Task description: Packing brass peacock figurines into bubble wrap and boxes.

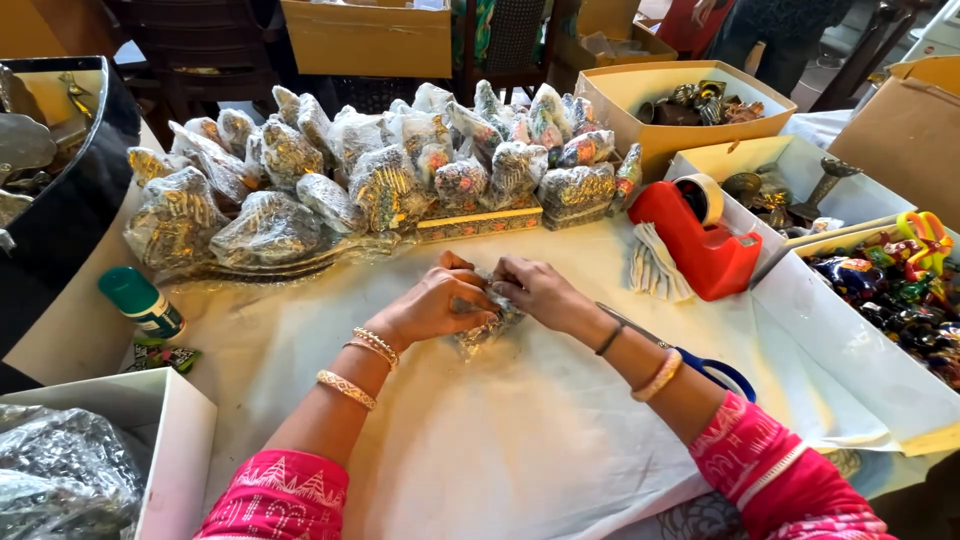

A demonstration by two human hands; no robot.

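Note:
Both my hands meet at the middle of the white-covered table [480, 440]. My left hand [435, 300] and my right hand [540, 290] grip a small ornament wrapped in clear plastic film [485, 328], which rests on the cloth and is mostly hidden under my fingers. Bangles circle both wrists, and pink sleeves cover my forearms. Behind my hands lies a large heap of similar plastic-wrapped ornaments [370, 180].
A red tape dispenser [700, 240] and folded white gloves [655, 265] sit to the right. Blue-handled scissors [715, 370] lie under my right forearm. Open boxes of ornaments [690, 100] and colourful figures [890, 290] stand right. A green-capped bottle [142, 303] and a white box [170, 450] are left.

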